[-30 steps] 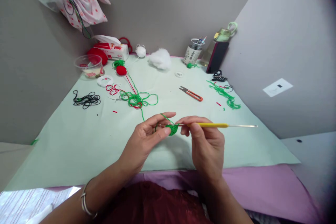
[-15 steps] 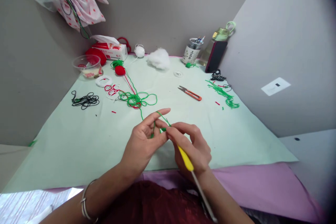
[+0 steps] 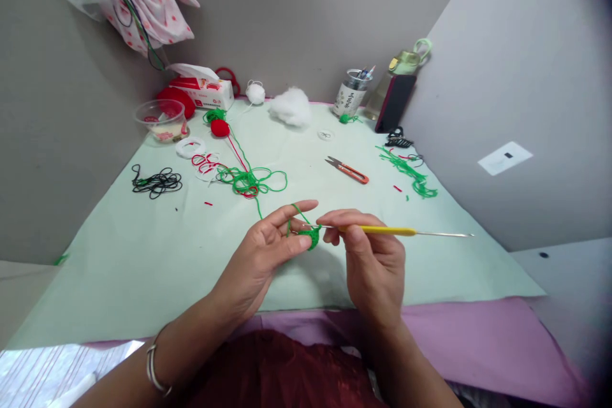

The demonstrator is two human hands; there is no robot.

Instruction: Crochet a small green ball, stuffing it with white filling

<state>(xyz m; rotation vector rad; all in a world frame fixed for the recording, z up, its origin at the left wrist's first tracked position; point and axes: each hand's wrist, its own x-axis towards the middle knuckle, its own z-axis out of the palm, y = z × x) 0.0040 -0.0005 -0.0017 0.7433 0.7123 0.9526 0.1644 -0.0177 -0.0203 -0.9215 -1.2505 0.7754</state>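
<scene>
My left hand (image 3: pixel 270 248) pinches a small green crochet piece (image 3: pixel 313 238) between thumb and fingers. Green yarn runs over its raised index finger and down to a loose tangle of green yarn (image 3: pixel 239 180) on the table. In my right hand (image 3: pixel 375 261) is a crochet hook (image 3: pixel 387 230) with a yellow handle, held nearly level. The hook's left tip is at the top edge of the green piece, where a loop of yarn appears to sit on it. Its other metal end points right, free in the air.
Orange-handled thread snips (image 3: pixel 351 171) lie beyond my hands. Black cord (image 3: pixel 157 182) is at the left, green yarn scraps (image 3: pixel 408 172) at the right. Farther back are a plastic tub (image 3: pixel 162 120), a tissue box (image 3: pixel 210 93), white stuffing (image 3: pixel 291 106), a pen holder (image 3: pixel 351 94) and a phone (image 3: pixel 396 102).
The crochet hook has swung from pointing down toward me to lying nearly level. My right hand has turned and moved slightly right, and more of the green piece now shows.
</scene>
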